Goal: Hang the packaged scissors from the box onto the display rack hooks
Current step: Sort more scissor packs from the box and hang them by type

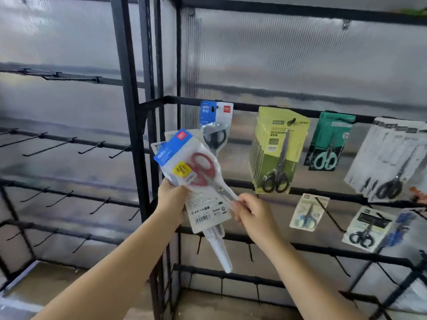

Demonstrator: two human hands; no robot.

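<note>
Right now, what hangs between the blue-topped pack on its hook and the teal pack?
In the head view, a stack of yellow-green scissors packs hangs between the blue-topped pack and the teal pack.

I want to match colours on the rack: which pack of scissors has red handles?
The pack with red handles held in both hands, left hand and right hand; it is not hung yet. The hung packs show black or teal handles.

The yellow-green cardboard scissors pack point(279, 148) hanging on the rack reads "SCISSORS", with "GRIP" lower down on its card. Print on the other packs, barcode label included, is too blurred to read.
</note>
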